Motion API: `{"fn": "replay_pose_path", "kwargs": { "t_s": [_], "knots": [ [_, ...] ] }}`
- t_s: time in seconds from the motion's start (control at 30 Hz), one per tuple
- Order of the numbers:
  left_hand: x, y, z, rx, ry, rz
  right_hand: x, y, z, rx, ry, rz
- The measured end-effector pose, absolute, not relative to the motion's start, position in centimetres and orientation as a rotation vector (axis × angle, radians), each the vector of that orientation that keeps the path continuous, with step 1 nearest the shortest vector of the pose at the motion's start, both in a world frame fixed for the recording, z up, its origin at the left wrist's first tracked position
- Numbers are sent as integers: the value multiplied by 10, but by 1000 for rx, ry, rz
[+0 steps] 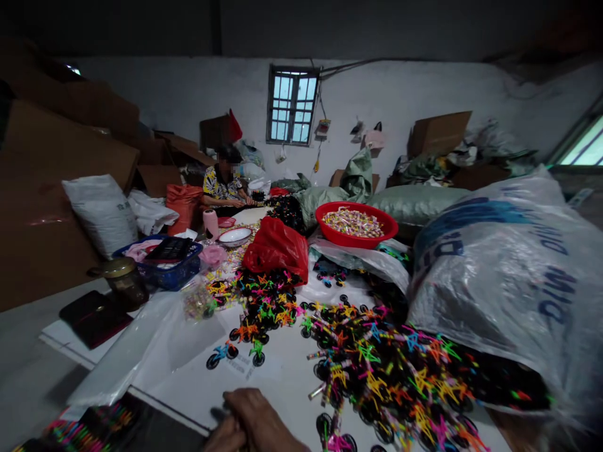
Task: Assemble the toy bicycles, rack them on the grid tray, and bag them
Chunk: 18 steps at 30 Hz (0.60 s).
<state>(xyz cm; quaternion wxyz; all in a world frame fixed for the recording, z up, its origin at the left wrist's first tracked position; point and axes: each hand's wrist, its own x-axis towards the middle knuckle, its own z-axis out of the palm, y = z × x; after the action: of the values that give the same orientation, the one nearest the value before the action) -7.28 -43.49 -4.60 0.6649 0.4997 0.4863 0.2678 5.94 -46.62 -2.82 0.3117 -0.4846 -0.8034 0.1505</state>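
At the bottom edge, my right hand (266, 419) shows its back, with the fingers curled in and meeting my left hand (227, 434). Only part of my left hand is in view, low and close against the right, its fingers bent. Both look closed; whatever may lie between them is hidden. Just beyond, on the white tabletop (188, 383), are a blue-and-orange toy bicycle (221, 355) and a green toy bicycle (257, 353) with black wheels. To the right of my hands spreads a big pile of colourful toy bicycles (377, 376), some with candy-filled tubes among them.
A large printed plastic sack (499, 263) stands at right. Behind the pile are a red basin (325, 232) of wrapped candies and a red plastic bag (277, 248). A blue basket (174, 276), jar (123, 285) and black wallet (94, 319) sit left. A co-worker (223, 182) sits farther back.
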Motion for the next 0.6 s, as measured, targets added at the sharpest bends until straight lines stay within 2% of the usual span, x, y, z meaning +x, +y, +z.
{"fn": "replay_pose_path", "kwargs": {
  "t_s": [0.1, 0.23, 0.4, 0.6],
  "knots": [
    [-58, -420, -48, 1016, 1130, 652, 103, -442, 18, -1293, -2077, 494],
    [-31, -388, -57, 960, 1117, 707, 169, -377, 42, -1821, -1777, 236],
    [-1, -353, -77, 1081, 1106, 723, 189, -311, 15, -2163, -1494, 157],
    [2, -329, -74, 1051, 1173, 769, 139, -325, -13, -2129, -1584, 249]
  ]
}}
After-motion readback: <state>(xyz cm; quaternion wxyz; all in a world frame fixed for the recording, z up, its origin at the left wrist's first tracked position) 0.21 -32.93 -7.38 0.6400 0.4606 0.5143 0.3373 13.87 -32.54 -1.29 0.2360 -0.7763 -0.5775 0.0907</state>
